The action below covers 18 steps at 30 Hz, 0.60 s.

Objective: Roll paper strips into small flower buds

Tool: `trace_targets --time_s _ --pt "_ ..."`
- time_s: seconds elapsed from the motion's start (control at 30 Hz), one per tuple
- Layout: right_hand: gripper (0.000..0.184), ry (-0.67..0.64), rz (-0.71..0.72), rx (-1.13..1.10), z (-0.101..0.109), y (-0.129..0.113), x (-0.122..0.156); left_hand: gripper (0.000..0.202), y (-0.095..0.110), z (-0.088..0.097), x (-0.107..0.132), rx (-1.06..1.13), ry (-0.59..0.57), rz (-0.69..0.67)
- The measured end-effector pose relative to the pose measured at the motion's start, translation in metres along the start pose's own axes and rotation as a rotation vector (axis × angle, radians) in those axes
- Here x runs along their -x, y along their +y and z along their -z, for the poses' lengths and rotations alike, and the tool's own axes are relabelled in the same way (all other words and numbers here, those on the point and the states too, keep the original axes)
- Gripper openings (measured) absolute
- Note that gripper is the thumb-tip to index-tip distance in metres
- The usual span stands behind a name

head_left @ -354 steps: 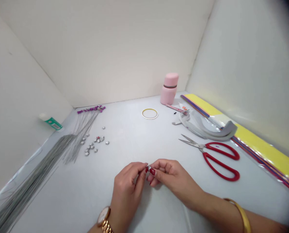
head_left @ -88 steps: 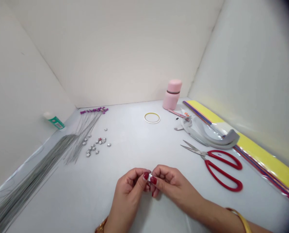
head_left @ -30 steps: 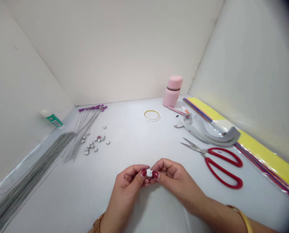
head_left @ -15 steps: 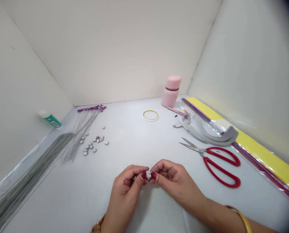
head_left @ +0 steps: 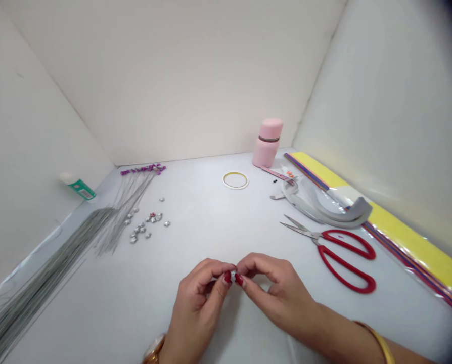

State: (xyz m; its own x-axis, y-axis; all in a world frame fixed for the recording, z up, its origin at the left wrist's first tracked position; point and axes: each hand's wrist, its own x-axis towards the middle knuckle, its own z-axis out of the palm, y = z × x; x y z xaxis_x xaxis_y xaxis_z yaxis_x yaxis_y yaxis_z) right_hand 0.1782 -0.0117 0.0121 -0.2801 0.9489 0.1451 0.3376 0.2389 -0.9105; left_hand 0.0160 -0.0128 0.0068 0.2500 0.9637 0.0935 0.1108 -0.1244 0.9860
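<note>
Left hand [head_left: 196,297] and right hand [head_left: 282,290] face each other; the thumb and forefinger of each are clamped on one small silver-white folded piece [head_left: 233,275], which sits between them, mostly covered. Taking that piece as the dial's centre: scattered small silver star-shaped pieces [head_left: 153,218] lie at ten o'clock; steel scissors with red loop handles [head_left: 316,235], blades apart, lie between two and three; a thin white ring with a yellow inner band [head_left: 235,187] lies flat at twelve.
</note>
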Motion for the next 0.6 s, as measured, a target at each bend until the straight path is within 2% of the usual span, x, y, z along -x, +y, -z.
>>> trace_targets --time_s 0.17,0.23,0.33,0.47,0.6 --pt "0.007 -0.014 -0.092 -0.143 -0.0017 0.0009 -0.0012 0.011 0.0008 -0.0003 -0.0031 0.113 0.004 0.110" --pt "0.005 -0.007 -0.179 -0.311 -0.0030 0.0004 -0.0027 0.011 0.0018 -0.0009 -0.0044 0.192 -0.009 0.178" --pt "0.019 -0.026 -0.308 -0.577 -0.0040 -0.0001 -0.0057 0.011 0.0028 -0.0017 -0.0056 0.286 -0.048 0.234" --pt "0.027 -0.073 -0.409 -0.720 -0.0028 0.0012 -0.0092 0.013 0.0022 -0.0012 -0.0051 0.279 -0.071 0.244" --pt "0.031 -0.068 -0.433 -0.732 -0.0023 0.0025 -0.0094 0.014 0.0022 -0.0004 -0.0045 0.201 -0.091 0.202"
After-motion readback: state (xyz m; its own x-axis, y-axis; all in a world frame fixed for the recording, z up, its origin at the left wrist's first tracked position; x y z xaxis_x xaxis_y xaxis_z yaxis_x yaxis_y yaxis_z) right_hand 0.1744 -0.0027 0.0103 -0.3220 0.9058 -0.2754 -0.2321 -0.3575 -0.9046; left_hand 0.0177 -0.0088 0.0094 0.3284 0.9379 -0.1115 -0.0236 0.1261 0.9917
